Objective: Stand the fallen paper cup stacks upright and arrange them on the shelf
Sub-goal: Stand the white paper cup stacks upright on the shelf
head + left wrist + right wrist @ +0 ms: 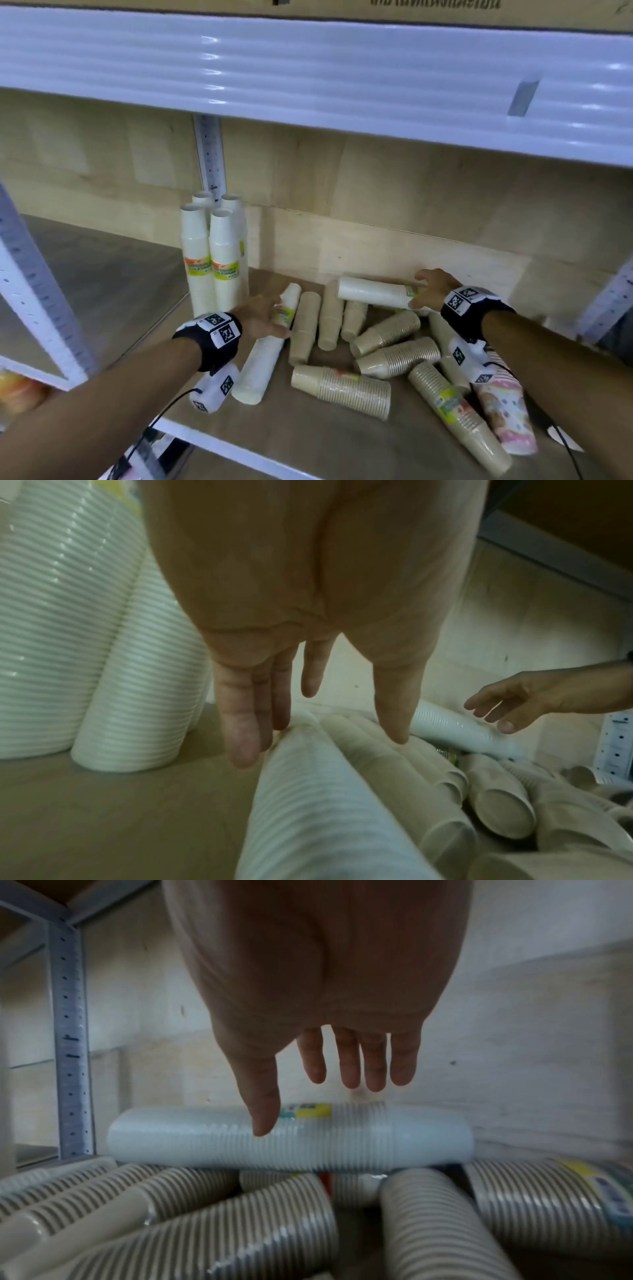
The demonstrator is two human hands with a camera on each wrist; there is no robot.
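Both forearms reach in from the near edge of the shelf (239, 442), each wearing a black wrist strap with printed markers. Four white cup stacks (214, 253) already stand upright at the far left, against the back panel. To their right lies a jumble of fallen stacks: several brown ones (342, 387) pointing every way, and a pink patterned stack (507, 414) at the near right.

One long white stack (263, 346) lies on its side just right of the standing group. Over its middle, by the yellow label, is the left hand (262, 317); the left wrist view shows the fingers (240, 723) straight and spread, astride the stack, not yet wrapped round it. Whether they touch it I cannot tell.

A second fallen white stack (375, 292) lies across the far side of the pile. At its right end is the right hand (431, 289), fingers loosely extended and thumb (262, 1110) low beside the stack, gripping nothing.

Judging by this, the step in hand is reaching for the two remaining white stacks. Next each hand must wrap firmly round its stack, tip it wide end down, and set it beside the standing four without knocking them.
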